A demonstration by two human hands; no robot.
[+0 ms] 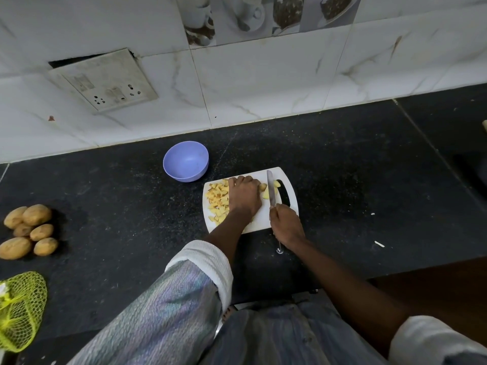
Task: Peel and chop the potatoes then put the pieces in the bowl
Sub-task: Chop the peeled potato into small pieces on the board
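Observation:
A white cutting board [286, 180] lies on the black counter. A pile of yellow potato pieces [218, 200] covers its left side. My left hand [243, 196] holds down a peeled potato piece [266, 194] near the board's middle. My right hand [286, 223] grips the handle of a knife [270, 188], whose blade stands on that potato piece. An empty purple bowl [185, 161] sits behind the board to the left.
Several unpeeled potatoes [29, 231] lie at the counter's left edge. A yellow-green net bag [19, 310] is at the lower left. The tiled wall with a switch plate [104, 80] runs behind. The counter's front edge is at the lower right.

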